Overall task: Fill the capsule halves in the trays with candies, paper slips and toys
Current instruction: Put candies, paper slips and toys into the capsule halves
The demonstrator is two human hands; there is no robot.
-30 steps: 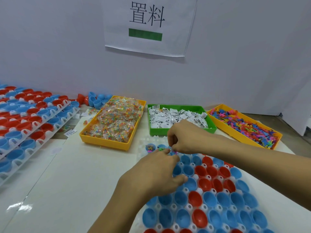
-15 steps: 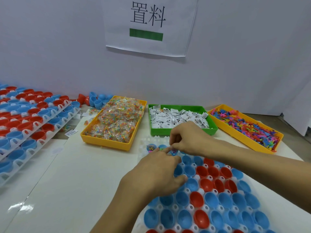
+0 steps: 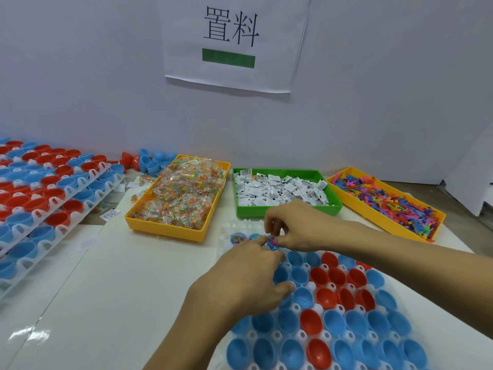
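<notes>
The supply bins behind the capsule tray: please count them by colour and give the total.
Yellow bins: 2, the candy bin and the toy bin
Green bins: 1, the paper slip bin
Total: 3

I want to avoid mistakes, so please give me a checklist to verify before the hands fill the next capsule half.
1. Candy supply: left yellow bin holds many packets: ok.
2. Paper slips: green bin well stocked: ok.
3. Toys: right yellow bin well stocked: ok.
4. Empty halves available in the front tray: ok.
5. Right hand pinches a small piece; which item: cannot tell.
6. Left hand holds spare items: cannot tell.
</notes>
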